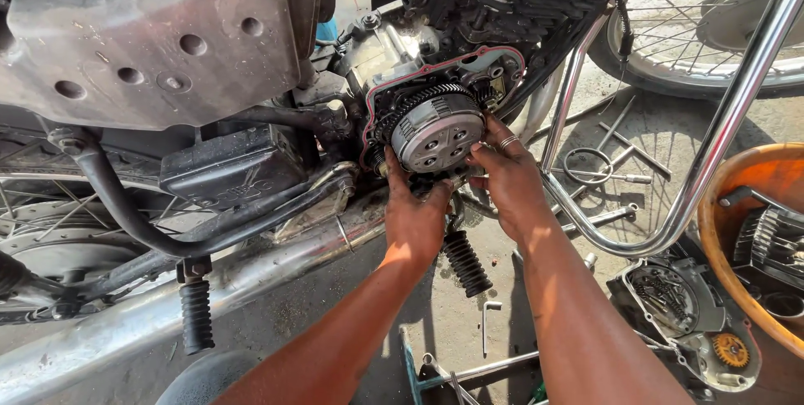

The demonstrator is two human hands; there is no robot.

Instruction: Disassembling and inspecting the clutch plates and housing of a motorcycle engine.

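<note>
A person kneels beside a motorcycle with its engine side cover off, both bare hands on the exposed clutch assembly (437, 130). This round grey metal drum, ringed by gear teeth, sits in the open engine case (494, 66) near the middle of the scene, edged by a reddish gasket.

The left hand (412, 214) reaches up from below, its fingers curled against the lower left rim of the clutch, thumb pressed at the drum's edge. The right hand (505, 172), wearing a ring on one finger, cups the lower right rim, fingertips touching the drum face. Both hands are partly closed around the drum's lower half, gripping it between them.

Just below the hands a ribbed black rubber footpeg (466, 263) sticks out toward the viewer. A second footpeg (197, 314) hangs lower on the left, beside a long chrome exhaust pipe (167, 304) running across the near left. A chrome crash guard (712, 154) curves down on the right.

On the concrete ground to the far right lie several long metal tools (620, 141) and the spoked front wheel (712, 20) stands behind them. At the near right, the removed engine cover (670, 296) lies on the ground, next to an orange bowl (737, 204) holding engine parts. A small hex key (487, 321) lies on the ground between the forearms.
</note>
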